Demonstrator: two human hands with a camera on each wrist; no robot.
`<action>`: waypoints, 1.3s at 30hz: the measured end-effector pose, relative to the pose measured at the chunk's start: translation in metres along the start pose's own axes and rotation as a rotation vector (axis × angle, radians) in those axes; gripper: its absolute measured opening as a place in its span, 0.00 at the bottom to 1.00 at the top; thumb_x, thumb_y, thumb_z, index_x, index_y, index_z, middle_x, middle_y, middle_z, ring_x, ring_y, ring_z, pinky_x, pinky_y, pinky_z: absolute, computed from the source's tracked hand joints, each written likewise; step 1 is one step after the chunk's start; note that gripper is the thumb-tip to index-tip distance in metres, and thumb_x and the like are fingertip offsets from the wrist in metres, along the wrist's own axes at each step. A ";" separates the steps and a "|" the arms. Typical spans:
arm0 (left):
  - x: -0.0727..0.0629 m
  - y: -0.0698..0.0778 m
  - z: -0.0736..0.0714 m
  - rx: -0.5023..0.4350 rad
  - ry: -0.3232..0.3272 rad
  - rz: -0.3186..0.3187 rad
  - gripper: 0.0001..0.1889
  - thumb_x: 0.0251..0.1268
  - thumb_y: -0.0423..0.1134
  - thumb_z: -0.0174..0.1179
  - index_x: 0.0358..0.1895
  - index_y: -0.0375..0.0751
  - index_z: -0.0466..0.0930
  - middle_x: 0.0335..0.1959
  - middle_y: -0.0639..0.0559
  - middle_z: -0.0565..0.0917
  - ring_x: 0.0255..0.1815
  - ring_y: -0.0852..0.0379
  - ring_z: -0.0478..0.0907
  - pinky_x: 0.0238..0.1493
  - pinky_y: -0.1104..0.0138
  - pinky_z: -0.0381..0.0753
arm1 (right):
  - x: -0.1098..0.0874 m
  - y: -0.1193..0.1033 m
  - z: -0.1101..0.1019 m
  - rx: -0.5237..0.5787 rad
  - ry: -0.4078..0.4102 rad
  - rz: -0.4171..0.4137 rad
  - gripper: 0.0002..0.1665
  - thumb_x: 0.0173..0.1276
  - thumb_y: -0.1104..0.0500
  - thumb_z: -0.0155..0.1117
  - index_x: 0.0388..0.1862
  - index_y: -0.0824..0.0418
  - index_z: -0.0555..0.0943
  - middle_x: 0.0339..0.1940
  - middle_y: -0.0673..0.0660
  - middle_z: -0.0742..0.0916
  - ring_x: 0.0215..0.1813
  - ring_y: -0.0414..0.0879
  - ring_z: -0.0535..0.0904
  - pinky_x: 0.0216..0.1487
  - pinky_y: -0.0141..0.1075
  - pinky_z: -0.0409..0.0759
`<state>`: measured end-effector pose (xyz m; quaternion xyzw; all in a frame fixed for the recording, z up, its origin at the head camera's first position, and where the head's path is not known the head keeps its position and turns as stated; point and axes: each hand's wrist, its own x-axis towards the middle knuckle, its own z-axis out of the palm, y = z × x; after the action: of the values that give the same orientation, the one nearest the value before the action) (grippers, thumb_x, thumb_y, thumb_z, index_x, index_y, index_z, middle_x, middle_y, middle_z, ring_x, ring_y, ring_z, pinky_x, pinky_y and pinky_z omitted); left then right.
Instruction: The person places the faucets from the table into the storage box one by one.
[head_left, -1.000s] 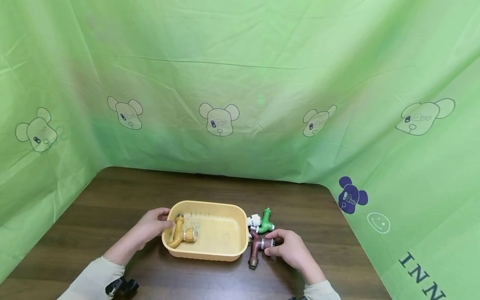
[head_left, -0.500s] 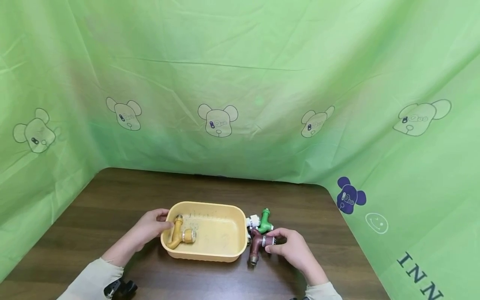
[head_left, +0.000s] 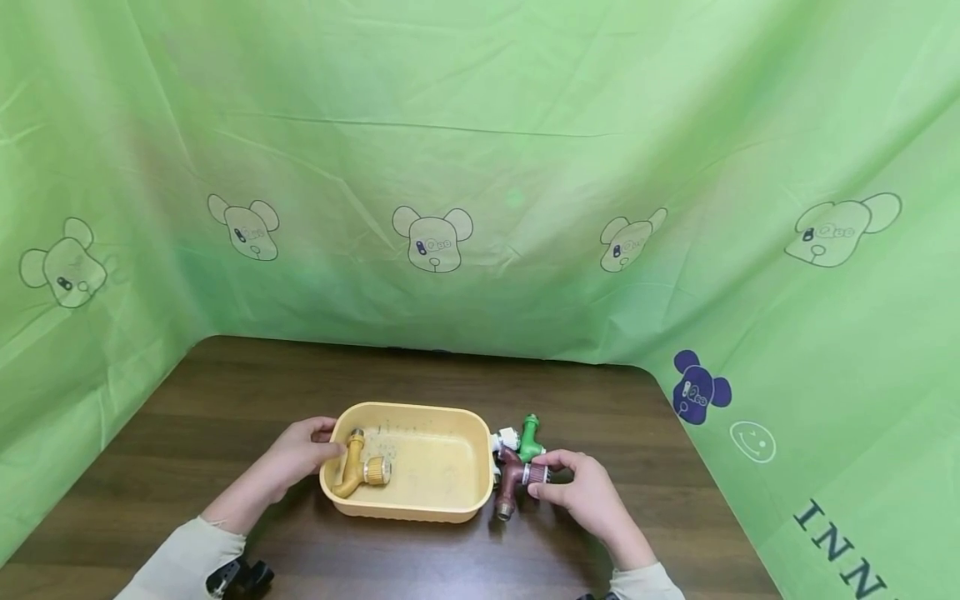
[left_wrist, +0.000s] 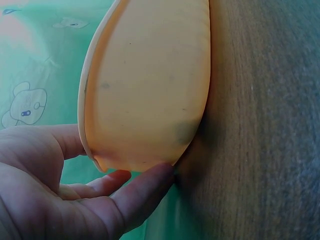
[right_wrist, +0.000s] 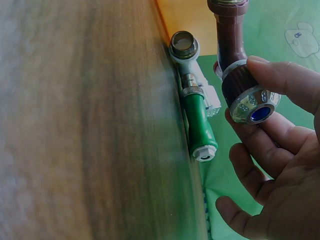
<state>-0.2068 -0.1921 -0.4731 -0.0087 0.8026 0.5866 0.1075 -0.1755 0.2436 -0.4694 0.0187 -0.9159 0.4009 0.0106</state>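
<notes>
My left hand (head_left: 296,454) grips the left end of a yellow plastic tub (head_left: 442,471), thumb over the rim and the other fingers outside. In the left wrist view those fingers press on the tub's outer wall (left_wrist: 145,85). A yellow tap (head_left: 351,471) lies inside at the left. Right of the tub, my right hand (head_left: 588,492) pinches a dark red tap (head_left: 510,483) by its ribbed knob, thumb against fingers. The right wrist view shows this tap's knob (right_wrist: 240,82) raised off the table, its blue-centred cap facing the palm.
Beyond the dark red tap, a green tap (head_left: 529,439) and a white tap (head_left: 506,439) lie on the brown wooden table (head_left: 300,375), close against the tub's right end. Green printed curtain (head_left: 480,317) encloses the back and sides of the table.
The dark red tap has risen off the table in my right hand and shifted slightly away from me. My left hand and the tub have stayed in place.
</notes>
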 end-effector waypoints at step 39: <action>0.001 0.001 -0.002 0.005 -0.006 -0.019 0.29 0.67 0.31 0.62 0.69 0.22 0.67 0.57 0.31 0.80 0.50 0.49 0.83 0.46 0.59 0.89 | 0.002 -0.026 -0.014 0.008 0.015 -0.046 0.21 0.51 0.49 0.84 0.45 0.49 0.89 0.47 0.53 0.86 0.56 0.51 0.78 0.63 0.53 0.73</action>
<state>-0.2080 -0.1935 -0.4720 -0.0141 0.8036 0.5837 0.1153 -0.1761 0.2359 -0.4408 0.0365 -0.9134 0.4044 0.0267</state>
